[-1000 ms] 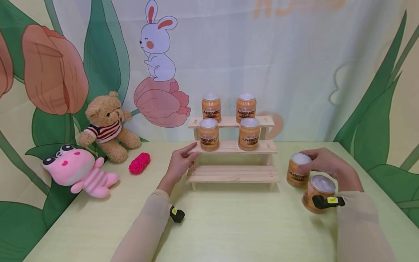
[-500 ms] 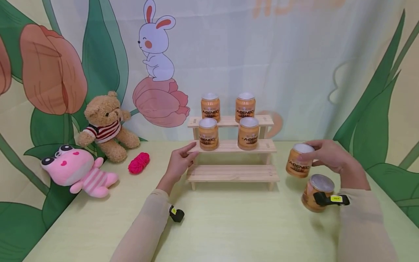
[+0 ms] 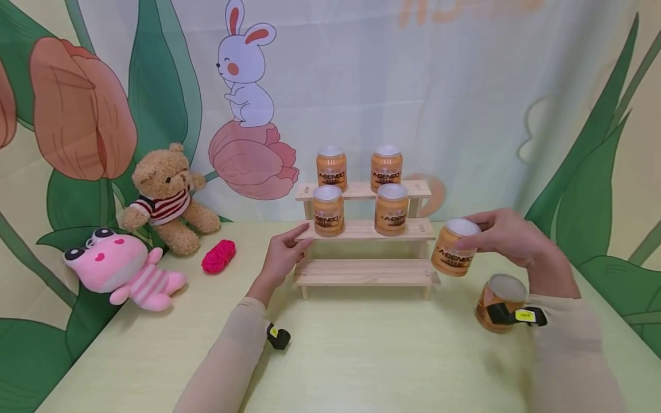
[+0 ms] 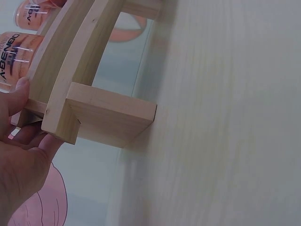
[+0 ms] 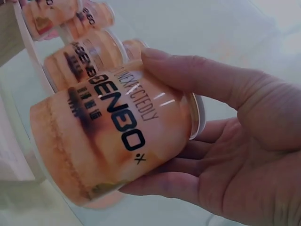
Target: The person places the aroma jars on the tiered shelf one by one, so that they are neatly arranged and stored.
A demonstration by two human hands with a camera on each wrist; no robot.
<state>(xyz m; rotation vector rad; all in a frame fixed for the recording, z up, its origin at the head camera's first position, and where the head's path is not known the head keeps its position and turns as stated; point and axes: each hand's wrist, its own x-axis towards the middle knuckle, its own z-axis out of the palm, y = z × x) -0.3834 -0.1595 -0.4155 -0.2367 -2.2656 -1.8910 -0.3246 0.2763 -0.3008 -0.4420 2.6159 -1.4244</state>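
In the head view my right hand (image 3: 508, 235) grips an orange can (image 3: 454, 252) with a pale lid, raised and slightly tilted beside the rack's right end. The right wrist view shows thumb and fingers round that can (image 5: 113, 127), near its lid. A three-step wooden rack (image 3: 366, 272) stands mid-table. My left hand (image 3: 283, 255) holds the left end of its middle step; in the left wrist view, the thumb and fingers lie about the rack's wooden end (image 4: 61, 113). Matching cans stand upright in pairs on the middle step (image 3: 329, 212) and top step (image 3: 331, 169).
Another orange can (image 3: 502, 304) stands on the table at the right, partly hidden by the right wrist's camera. To the left lie a pink plush toy (image 3: 129, 269), a seated teddy bear (image 3: 167, 198) and a bright pink yarn bundle (image 3: 219, 256). A printed cloth hangs behind.
My right hand has lifted its can off the table and carried it left toward the rack, tilting it. The left hand and the other cans stay in place.
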